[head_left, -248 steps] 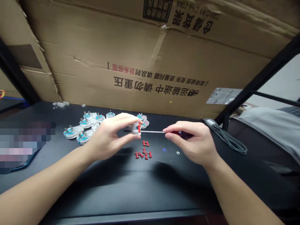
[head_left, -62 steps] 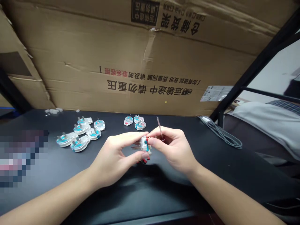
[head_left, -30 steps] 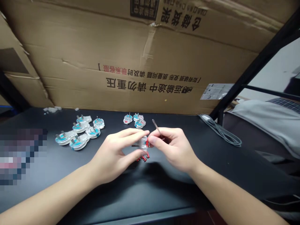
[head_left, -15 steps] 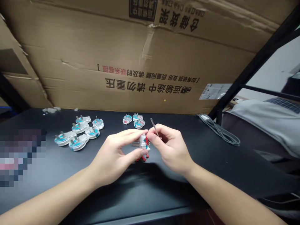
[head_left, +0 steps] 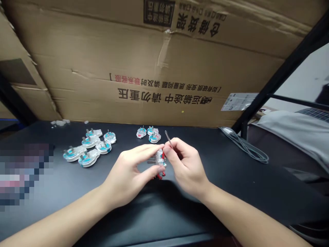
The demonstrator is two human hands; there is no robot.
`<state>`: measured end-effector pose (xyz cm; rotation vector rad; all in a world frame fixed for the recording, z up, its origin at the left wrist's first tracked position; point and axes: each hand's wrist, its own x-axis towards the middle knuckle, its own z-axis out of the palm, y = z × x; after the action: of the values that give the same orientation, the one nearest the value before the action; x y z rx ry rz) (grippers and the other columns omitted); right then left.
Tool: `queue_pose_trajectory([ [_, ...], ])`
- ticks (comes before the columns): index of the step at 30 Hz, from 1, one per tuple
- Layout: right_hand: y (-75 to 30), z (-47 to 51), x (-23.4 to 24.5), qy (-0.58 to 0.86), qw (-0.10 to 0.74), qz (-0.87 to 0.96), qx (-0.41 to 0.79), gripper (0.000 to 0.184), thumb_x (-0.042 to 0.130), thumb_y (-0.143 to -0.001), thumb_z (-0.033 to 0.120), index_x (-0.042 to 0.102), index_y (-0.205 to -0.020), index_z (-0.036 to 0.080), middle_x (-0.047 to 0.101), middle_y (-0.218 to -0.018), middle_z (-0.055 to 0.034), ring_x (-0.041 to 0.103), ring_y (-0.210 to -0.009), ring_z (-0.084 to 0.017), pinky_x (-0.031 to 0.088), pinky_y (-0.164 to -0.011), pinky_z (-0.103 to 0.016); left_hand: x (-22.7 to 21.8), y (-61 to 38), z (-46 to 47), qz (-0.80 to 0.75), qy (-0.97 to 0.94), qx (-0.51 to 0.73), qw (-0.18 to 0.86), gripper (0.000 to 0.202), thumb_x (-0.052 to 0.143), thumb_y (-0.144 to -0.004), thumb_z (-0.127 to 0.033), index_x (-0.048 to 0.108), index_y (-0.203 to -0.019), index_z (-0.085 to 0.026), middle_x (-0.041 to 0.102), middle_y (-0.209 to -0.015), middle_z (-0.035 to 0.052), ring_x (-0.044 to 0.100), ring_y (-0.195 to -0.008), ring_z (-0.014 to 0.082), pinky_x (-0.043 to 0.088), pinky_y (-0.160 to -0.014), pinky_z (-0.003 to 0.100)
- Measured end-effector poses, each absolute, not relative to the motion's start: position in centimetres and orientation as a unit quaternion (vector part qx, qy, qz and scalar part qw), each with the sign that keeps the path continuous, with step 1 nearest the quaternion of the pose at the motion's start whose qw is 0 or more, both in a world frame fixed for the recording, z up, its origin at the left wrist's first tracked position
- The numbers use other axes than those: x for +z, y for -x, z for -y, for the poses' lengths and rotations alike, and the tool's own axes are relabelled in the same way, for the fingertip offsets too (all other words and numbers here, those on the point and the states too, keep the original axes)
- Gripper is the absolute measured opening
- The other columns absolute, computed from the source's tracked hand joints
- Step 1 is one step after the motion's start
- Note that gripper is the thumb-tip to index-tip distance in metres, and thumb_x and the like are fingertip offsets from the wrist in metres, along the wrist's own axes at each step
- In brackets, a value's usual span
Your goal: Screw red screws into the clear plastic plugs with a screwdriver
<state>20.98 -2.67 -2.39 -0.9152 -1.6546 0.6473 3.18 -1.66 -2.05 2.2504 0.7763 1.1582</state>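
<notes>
Left hand (head_left: 125,175) and right hand (head_left: 186,168) are working together above a black worktop (head_left: 231,195). The left fingers (head_left: 144,148) and thumb are closing around a transparent plug housing (head_left: 159,160), which is being held in the air between both hands, just behind small red parts (head_left: 159,176). The right fingers (head_left: 174,145) are pinching a slim screwdriver (head_left: 168,138), its shaft tilting upward, and are touching the housing's right side. Similar clear plugs (head_left: 88,144) are lying in a cluster to the left, and three more (head_left: 154,138) are sitting just behind the hands. A grey cable (head_left: 244,147) is lying coiled at right, beneath a large cardboard box (head_left: 164,68).
</notes>
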Motion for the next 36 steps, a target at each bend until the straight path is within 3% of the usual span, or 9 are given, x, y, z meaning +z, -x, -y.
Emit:
queue_pose_trajectory([
  [6,-20.6,2.4,-2.5,0.417,0.532,0.702,0.227,0.038,0.047,-0.099,0.038,0.05,-0.066,0.019,0.05,-0.063,0.0017,0.044,-0.059,-0.011,0.037,-0.057,-0.024,-2.2,-3.4,1.6,-0.3,-0.817,0.432,0.236,0.036,0.07,-0.088,-0.027,0.07,-0.124,-0.021,0.072,-0.124,0.0071,0.067,-0.113,0.0224,0.051,-0.101,0.031],
  [9,-20.6,2.3,-2.8,0.408,0.537,0.698,0.24,0.035,0.045,-0.1,0.039,0.052,-0.072,0.019,0.049,-0.066,0.002,0.043,-0.06,-0.011,0.037,-0.058,-0.024,-2.1,-3.5,1.8,-0.31,-0.801,0.435,0.27,0.04,0.073,-0.085,-0.028,0.069,-0.124,-0.019,0.071,-0.125,0.0086,0.067,-0.113,0.0238,0.051,-0.101,0.032],
  [13,-21.2,2.0,-3.2,0.386,0.562,0.674,0.283,0.026,0.046,-0.101,0.041,0.056,-0.089,0.021,0.053,-0.072,0.0025,0.046,-0.062,-0.011,0.04,-0.058,-0.023,-2.0,-3.5,1.9,-0.31,-0.742,0.45,0.388,0.044,0.074,-0.084,-0.026,0.067,-0.126,-0.018,0.07,-0.126,0.0092,0.068,-0.11,0.0239,0.054,-0.099,0.034],
  [16,-22.3,1.8,-3.0,0.38,0.55,0.708,0.228,0.028,0.042,-0.102,0.039,0.06,-0.09,0.021,0.058,-0.076,0.0006,0.053,-0.067,-0.012,0.043,-0.064,-0.025,-2.0,-3.1,1.3,-0.256,-0.686,0.45,0.51,0.039,0.072,-0.086,-0.026,0.066,-0.124,-0.021,0.072,-0.123,0.008,0.068,-0.111,0.0228,0.055,-0.097,0.034],
  [19,-23.4,1.6,-2.3,0.397,0.498,0.757,0.144,0.027,0.044,-0.102,0.037,0.064,-0.094,0.021,0.057,-0.069,0.0013,0.05,-0.059,-0.012,0.041,-0.06,-0.026,-2.0,-2.5,0.5,-0.217,-0.649,0.464,0.562,0.033,0.074,-0.085,-0.028,0.067,-0.116,-0.022,0.072,-0.12,0.0069,0.066,-0.114,0.024,0.053,-0.099,0.035],
  [23,-24.2,1.5,-1.6,0.39,0.454,0.798,0.069,0.03,0.041,-0.102,0.033,0.064,-0.087,0.019,0.063,-0.078,-0.003,0.056,-0.068,-0.014,0.042,-0.065,-0.029,-1.9,-2.0,0.0,-0.204,-0.618,0.473,0.594,0.026,0.074,-0.085,-0.031,0.07,-0.109,-0.022,0.07,-0.12,0.0072,0.066,-0.112,0.024,0.052,-0.098,0.036],
  [27,-24.0,1.6,-1.4,0.409,0.427,0.807,0.02,0.035,0.042,-0.101,0.029,0.066,-0.078,0.019,0.058,-0.069,-0.0024,0.053,-0.064,-0.015,0.04,-0.063,-0.03,-1.6,-2.1,0.2,-0.203,-0.594,0.475,0.617,0.028,0.074,-0.083,-0.032,0.07,-0.109,-0.021,0.071,-0.12,0.0085,0.065,-0.115,0.0258,0.054,-0.095,0.035],
  [32,-23.7,1.5,-1.6,0.417,0.424,0.804,0.027,0.033,0.045,-0.1,0.027,0.071,-0.08,0.018,0.056,-0.067,-0.0015,0.052,-0.062,-0.013,0.04,-0.06,-0.029,-1.6,-2.3,0.4,-0.203,-0.586,0.464,0.632,0.035,0.079,-0.079,-0.035,0.07,-0.109,-0.021,0.073,-0.117,0.0097,0.067,-0.115,0.0284,0.056,-0.094,0.037],
  [36,-23.8,1.4,-1.8,0.418,0.423,0.803,0.038,0.033,0.047,-0.099,0.027,0.073,-0.082,0.017,0.058,-0.069,-0.0022,0.054,-0.063,-0.013,0.041,-0.061,-0.028,-1.9,-2.3,0.4,-0.195,-0.591,0.465,0.63,0.029,0.076,-0.082,-0.033,0.071,-0.109,-0.022,0.074,-0.114,0.0076,0.069,-0.111,0.0259,0.055,-0.093,0.035],
])
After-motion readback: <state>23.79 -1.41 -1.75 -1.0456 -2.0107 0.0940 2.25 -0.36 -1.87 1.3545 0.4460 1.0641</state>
